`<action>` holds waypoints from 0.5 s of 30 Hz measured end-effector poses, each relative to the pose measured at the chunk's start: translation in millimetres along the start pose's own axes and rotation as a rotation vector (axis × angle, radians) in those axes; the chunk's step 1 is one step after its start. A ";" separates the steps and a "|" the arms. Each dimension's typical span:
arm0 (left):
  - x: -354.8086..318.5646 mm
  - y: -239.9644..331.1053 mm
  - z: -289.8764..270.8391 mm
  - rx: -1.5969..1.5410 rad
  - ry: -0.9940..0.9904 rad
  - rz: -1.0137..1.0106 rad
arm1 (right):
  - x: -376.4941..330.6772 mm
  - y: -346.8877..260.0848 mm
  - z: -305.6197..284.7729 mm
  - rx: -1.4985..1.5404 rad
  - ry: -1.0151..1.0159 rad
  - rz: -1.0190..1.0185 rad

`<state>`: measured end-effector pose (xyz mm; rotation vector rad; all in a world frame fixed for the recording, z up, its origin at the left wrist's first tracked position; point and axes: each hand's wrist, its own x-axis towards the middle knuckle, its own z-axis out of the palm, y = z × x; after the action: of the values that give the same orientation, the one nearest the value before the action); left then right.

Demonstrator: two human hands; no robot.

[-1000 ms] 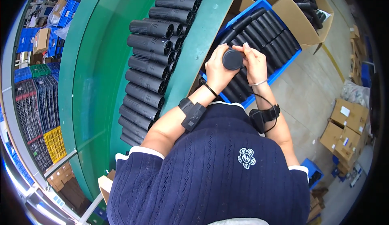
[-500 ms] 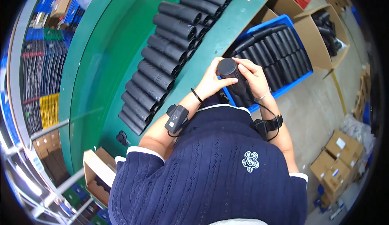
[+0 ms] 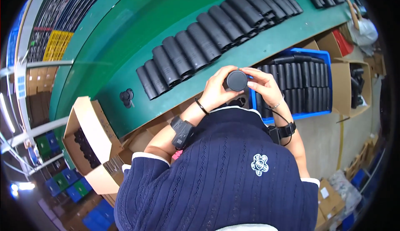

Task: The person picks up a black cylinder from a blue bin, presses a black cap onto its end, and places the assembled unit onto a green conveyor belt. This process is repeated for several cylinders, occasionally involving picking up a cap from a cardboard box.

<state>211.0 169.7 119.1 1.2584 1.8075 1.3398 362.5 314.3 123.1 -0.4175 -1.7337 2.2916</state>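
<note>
Close to my chest, a black tube is held almost end-on, its round capped end facing up. My left hand is closed round its left side, thumb along the lower edge of the cap. On the other side my right hand grips it, fingertips and thumb at the cap's right rim. The tube's body is mostly hidden below the cap. Beyond my hands, a stacked row of black ribbed tubes lies on the green table. A few small black caps lie at its left.
Right of my hands stands a blue crate packed with black tubes. Past it is a cardboard box with black parts. An opened carton with small black pieces sits at lower left. Another person's arm shows at far right.
My view has turned, so the table row and crate appear shifted. The tube has tilted so its capped end faces up more squarely. Both hands still hold it.
</note>
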 end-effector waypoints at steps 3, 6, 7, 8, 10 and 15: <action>-21.8 -6.0 -39.2 -0.124 -0.036 -0.095 | 19.2 1.6 25.3 -0.005 -0.104 0.066; -47.2 -8.6 -85.7 -0.454 -0.031 -0.352 | 47.4 2.8 65.4 -0.007 -0.207 0.127; -56.2 -12.7 -100.7 -0.443 -0.007 -0.354 | 56.7 4.1 80.4 -0.014 -0.233 0.151; -65.1 -13.3 -114.7 -0.424 0.018 -0.361 | 65.8 8.4 93.8 -0.025 -0.265 0.135; -86.5 -17.5 -136.2 -0.406 0.078 -0.380 | 83.9 10.2 119.6 -0.067 -0.359 0.150; -148.4 -16.2 -179.7 0.162 0.278 -0.192 | 116.6 21.6 183.9 -0.084 -0.602 0.205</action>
<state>114.0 -40.2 152.4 0.9829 2.2061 1.3339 186.5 185.3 139.7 0.1110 -2.1397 2.6882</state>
